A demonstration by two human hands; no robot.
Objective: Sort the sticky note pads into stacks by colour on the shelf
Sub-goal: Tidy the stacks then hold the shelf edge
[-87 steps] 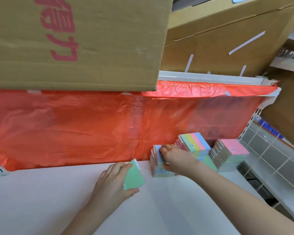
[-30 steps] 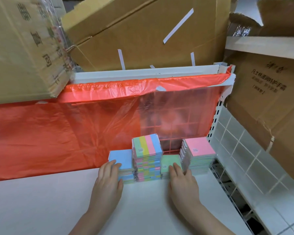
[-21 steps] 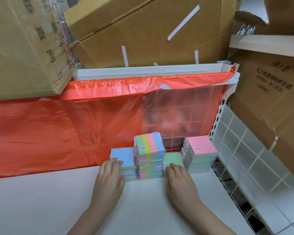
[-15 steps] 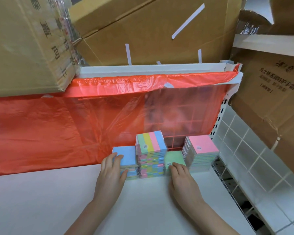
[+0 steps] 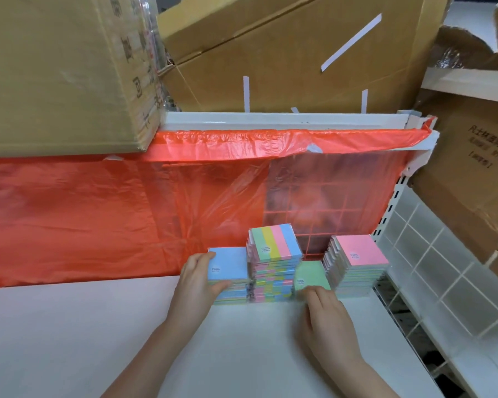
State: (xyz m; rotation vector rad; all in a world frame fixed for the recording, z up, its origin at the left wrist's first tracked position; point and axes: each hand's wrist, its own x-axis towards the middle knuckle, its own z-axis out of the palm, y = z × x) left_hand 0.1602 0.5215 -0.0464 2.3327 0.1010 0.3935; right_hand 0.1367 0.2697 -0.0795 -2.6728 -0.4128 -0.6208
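- Cardboard box (image 5: 64, 70), upper left: sits on the upper shelf edge, printed characters down its right face
- Red plastic sheet (image 5: 98, 214): hangs from the upper shelf rail (image 5: 282, 120) across the back of the bay; a wire grid shows faintly through it on the right
- White shelf (image 5: 69, 340): carries all the pads; four stacks in a row at the back right, close against the red sheet
- Left hand (image 5: 197, 281): at the left side of the blue stack (image 5: 230, 268); fingers curl round its far-left corner and thumb lies on the front edge, so it grips the top of the stack
- Blue stack: low, leftmost, touching the striped stack (image 5: 275, 254) on its right
- Striped stack: tallest of the row; top pad shows green, yellow, pink and blue bands; side edges multicoloured
- Green stack (image 5: 311, 275): lowest, wedged between the striped stack and the pink-topped stack (image 5: 358, 254)
- Right hand (image 5: 327, 317): palm down on the shelf, fingers nearly straight, tips touching the front edge of the green stack; nothing held
- Pink-topped stack: rightmost, pink pad on top, lower edges pale green and blue, leaning slightly, just beside the shelf's right end
- White wire panel (image 5: 443, 277): slopes away to the right of the shelf
- More cardboard boxes (image 5: 299, 47) behind and to the right
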